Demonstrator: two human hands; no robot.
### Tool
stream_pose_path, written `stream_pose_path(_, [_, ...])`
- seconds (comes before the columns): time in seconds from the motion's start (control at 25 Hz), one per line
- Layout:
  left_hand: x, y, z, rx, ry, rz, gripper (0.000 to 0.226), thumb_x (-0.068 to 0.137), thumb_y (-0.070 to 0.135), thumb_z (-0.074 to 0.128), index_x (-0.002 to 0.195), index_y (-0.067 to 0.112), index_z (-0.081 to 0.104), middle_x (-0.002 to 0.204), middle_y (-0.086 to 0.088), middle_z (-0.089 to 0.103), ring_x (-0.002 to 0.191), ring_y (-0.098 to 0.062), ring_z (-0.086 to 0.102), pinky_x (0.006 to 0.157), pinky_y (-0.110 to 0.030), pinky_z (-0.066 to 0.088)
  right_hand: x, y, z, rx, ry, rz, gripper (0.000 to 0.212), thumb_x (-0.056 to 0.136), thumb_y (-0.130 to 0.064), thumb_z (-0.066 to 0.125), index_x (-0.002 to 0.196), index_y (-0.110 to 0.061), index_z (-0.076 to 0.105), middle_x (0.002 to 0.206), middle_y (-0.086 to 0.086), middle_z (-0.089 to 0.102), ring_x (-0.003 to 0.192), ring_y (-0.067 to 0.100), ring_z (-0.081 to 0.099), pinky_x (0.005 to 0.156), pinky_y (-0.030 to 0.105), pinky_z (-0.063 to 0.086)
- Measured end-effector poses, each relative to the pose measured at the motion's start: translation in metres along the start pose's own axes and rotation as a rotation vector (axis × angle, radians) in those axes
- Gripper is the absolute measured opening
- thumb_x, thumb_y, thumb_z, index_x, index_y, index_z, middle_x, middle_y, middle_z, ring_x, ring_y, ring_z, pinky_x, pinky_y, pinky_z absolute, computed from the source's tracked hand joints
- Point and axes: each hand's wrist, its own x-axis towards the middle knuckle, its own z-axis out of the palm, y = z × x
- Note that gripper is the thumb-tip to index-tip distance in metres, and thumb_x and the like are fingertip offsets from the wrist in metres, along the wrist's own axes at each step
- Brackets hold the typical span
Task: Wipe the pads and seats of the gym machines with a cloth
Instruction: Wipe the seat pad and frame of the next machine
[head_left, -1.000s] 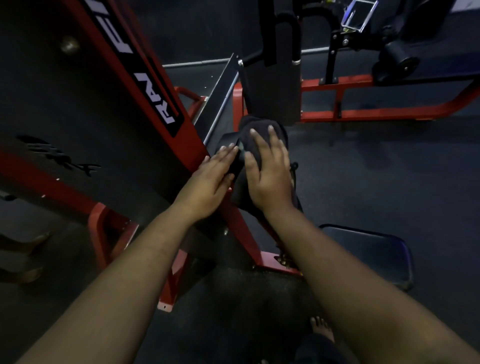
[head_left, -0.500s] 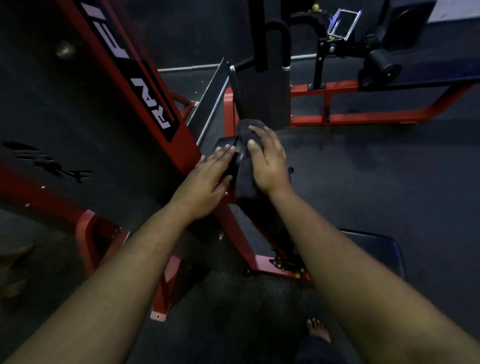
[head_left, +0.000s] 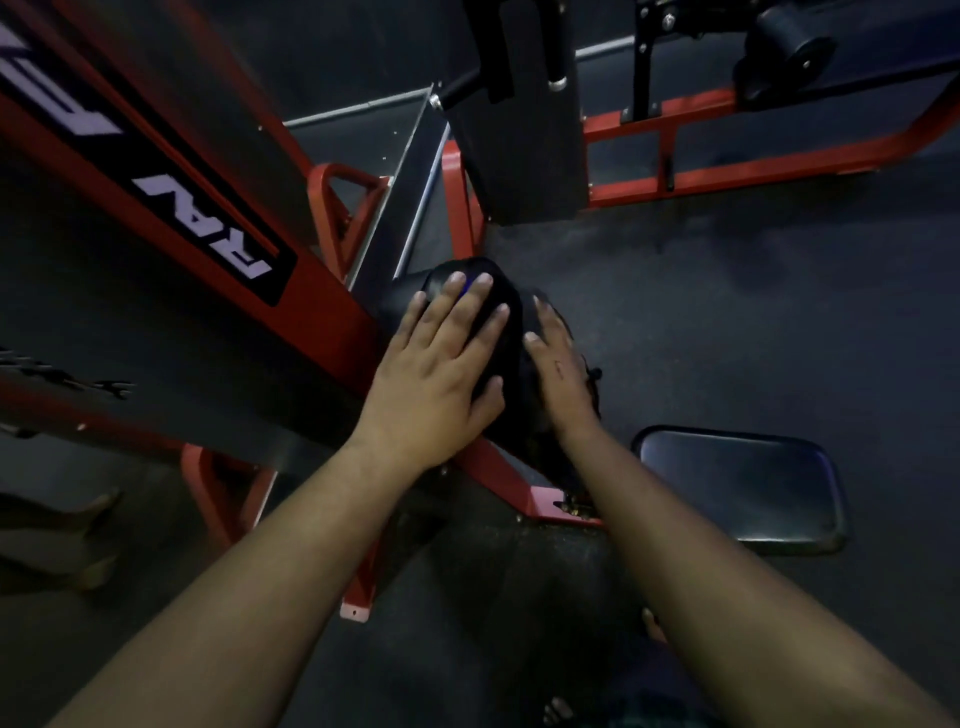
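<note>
A black roller pad (head_left: 501, 296) is mounted on the red machine frame (head_left: 322, 291) at the centre. My left hand (head_left: 441, 364) lies flat on top of the pad with its fingers spread. My right hand (head_left: 561, 374) presses a dark cloth (head_left: 543, 447) against the pad's right side, fingers straight and reaching down over it. The cloth is barely distinguishable from the pad in the dim light; part of it hangs below my wrist.
A black rectangular seat pad (head_left: 737, 488) sits low at the right. An upright black back pad (head_left: 519, 130) stands beyond the roller. Another roller pad (head_left: 784, 47) and red floor rails (head_left: 727, 171) lie at the far right. My bare foot (head_left: 558, 709) stands on the dark floor.
My left hand moved from the pad's left edge onto its top. My right hand slid with the cloth from the top down to the pad's right side.
</note>
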Motion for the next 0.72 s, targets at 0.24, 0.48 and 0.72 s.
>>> stream_pose_path(0.24, [0.002, -0.002, 0.008, 0.052, 0.067, 0.004, 0.062, 0.093, 0.040, 0.059, 0.149, 0.015, 0.050, 0.164, -0.014, 0.029, 0.153, -0.033, 0.023, 0.122, -0.055, 0.024, 0.001, 0.031, -0.007, -0.075, 0.003, -0.062, 0.065, 0.098, -0.064, 0.031, 0.156, -0.036, 0.025, 0.164, -0.007, 0.027, 0.152, 0.013, 0.023, 0.125, 0.041, 0.017])
stream_pose_path(0.48, [-0.008, -0.001, 0.010, 0.006, 0.070, -0.013, 0.071, 0.098, 0.042, 0.057, 0.159, 0.019, 0.029, 0.168, -0.014, 0.017, 0.156, -0.033, 0.013, 0.124, -0.055, 0.018, -0.039, 0.090, -0.021, -0.080, 0.017, 0.657, 0.089, 0.080, -0.092, 0.028, 0.157, -0.049, 0.017, 0.166, 0.007, 0.020, 0.149, 0.036, 0.027, 0.118, 0.061, 0.026])
stream_pose_path(0.72, [-0.042, 0.026, 0.011, -0.111, -0.017, -0.288, 0.094, 0.095, 0.056, 0.050, 0.162, 0.020, -0.004, 0.170, -0.008, -0.011, 0.156, -0.025, -0.013, 0.127, -0.053, 0.001, -0.100, 0.045, -0.040, -0.278, 0.016, 0.462, 0.052, 0.103, -0.028, 0.050, 0.153, -0.023, 0.038, 0.143, 0.010, 0.054, 0.129, 0.031, 0.054, 0.101, 0.038, 0.044])
